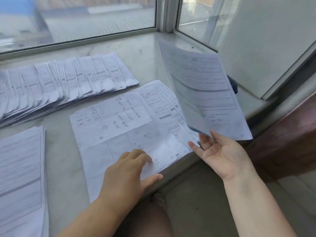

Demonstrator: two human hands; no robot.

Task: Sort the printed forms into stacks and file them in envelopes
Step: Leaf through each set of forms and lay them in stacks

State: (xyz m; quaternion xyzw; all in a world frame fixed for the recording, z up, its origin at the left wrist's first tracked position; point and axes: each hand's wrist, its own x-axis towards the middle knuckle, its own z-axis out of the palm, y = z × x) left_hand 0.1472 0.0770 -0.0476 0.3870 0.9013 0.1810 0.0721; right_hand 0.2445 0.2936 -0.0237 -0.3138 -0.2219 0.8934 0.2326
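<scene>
My right hand, palm up, holds a few printed forms by their lower edge, lifted and tilted above the sill. My left hand rests on the near end of a loose pile of forms with handwriting on the top sheet; its fingers curl on the paper near the sill's front edge. A fanned row of several folded forms lies at the back left. Another stack of forms sits at the near left, partly cut off by the frame.
Everything lies on a pale marble windowsill under a window frame. A white wall panel stands at the right, with a dark wooden piece below it. The sill's front edge runs past my left hand.
</scene>
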